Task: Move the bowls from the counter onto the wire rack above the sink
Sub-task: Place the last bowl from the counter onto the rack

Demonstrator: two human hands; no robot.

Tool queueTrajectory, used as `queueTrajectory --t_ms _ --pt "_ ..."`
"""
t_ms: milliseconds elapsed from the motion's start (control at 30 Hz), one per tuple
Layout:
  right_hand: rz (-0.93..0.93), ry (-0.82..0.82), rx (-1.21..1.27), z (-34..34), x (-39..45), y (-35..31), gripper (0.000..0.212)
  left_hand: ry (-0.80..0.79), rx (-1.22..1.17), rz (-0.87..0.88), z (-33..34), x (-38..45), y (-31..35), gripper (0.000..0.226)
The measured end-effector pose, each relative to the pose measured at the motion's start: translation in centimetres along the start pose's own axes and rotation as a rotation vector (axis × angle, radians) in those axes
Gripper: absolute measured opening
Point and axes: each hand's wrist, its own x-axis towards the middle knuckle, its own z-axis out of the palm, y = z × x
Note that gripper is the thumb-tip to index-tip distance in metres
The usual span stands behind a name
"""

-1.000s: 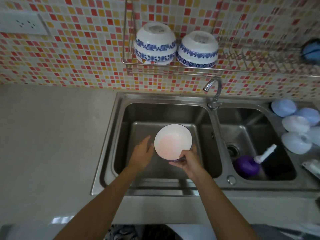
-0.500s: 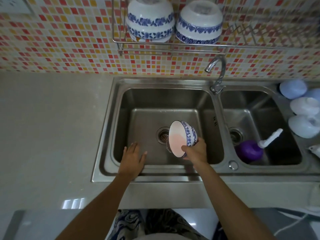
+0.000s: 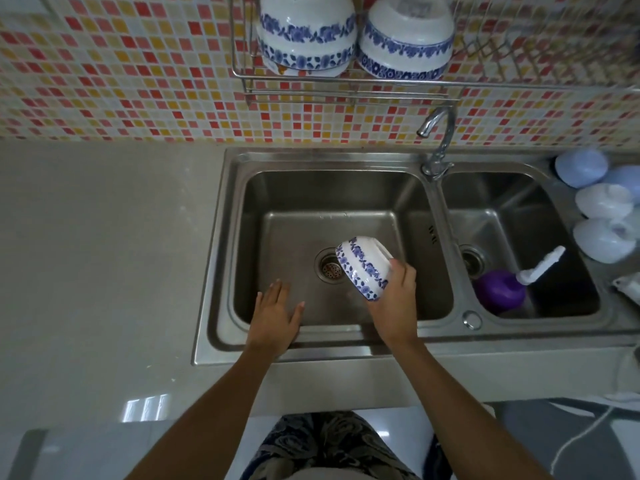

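We hold one white porcelain bowl with a blue floral band in our right hand, fingers wrapped on its rim and lower side, above the left basin of the stainless steel double sink. The bowl is tipped most of the way over: its foot ring points up and away toward the tiled wall, its mouth faces down and toward us, so its axis runs roughly from our wrist toward the wall. The chrome wire rack lies straight ahead and well above the bowl, fixed on the red and yellow mosaic wall, so the coming move is, we judge, a lift up and forward by the right hand alone. Our left hand is flat and spread over the near edge of the basin, grasping nothing; whether it touches the steel we cannot tell. On the rack a nested stack of matching bowls sits upside down at the left with another inverted matching bowl just beside it; the free wire to the right looks the likely spot. The glaze looks glossy, so we would expect it to be slippery.
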Motion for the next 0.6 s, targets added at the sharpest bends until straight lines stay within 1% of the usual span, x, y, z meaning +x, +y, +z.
queueTrajectory --t_ms 133,267,367,433,467,533,600 --pt "-0.039 0.043 -0.088 -0.2 -1.0 -0.3 0.084 -0.016 0.012 0.022 -0.2 -0.1 0.0 0.067" --pt "0.022 0.090 -0.004 -1.1 -1.2 -1.3 0.084 -0.002 0.037 0.102 -1.0 -0.2 0.5 0.075" --pt "0.157 0.165 0.230 -3.0 -0.9 -2.6 0.078 0.031 0.037 0.184 -2.5 0.1 1.2 0.077" --pt "0.236 0.190 0.428 -4.7 -0.4 -3.4 0.072 0.111 0.012 0.234 -4.9 1.4 2.8 0.072" --pt "0.276 0.180 0.577 -5.8 0.1 -3.8 0.069 0.163 0.002 0.263 -6.5 2.3 4.0 0.068" --pt "0.371 0.107 0.925 -8.4 1.2 -4.9 0.062 0.278 -0.016 0.325 -10.4 4.4 6.8 0.062" --pt "0.390 0.021 1.156 -11.5 2.3 -6.2 0.052 0.409 -0.029 0.400 -14.7 6.5 10.0 0.057"
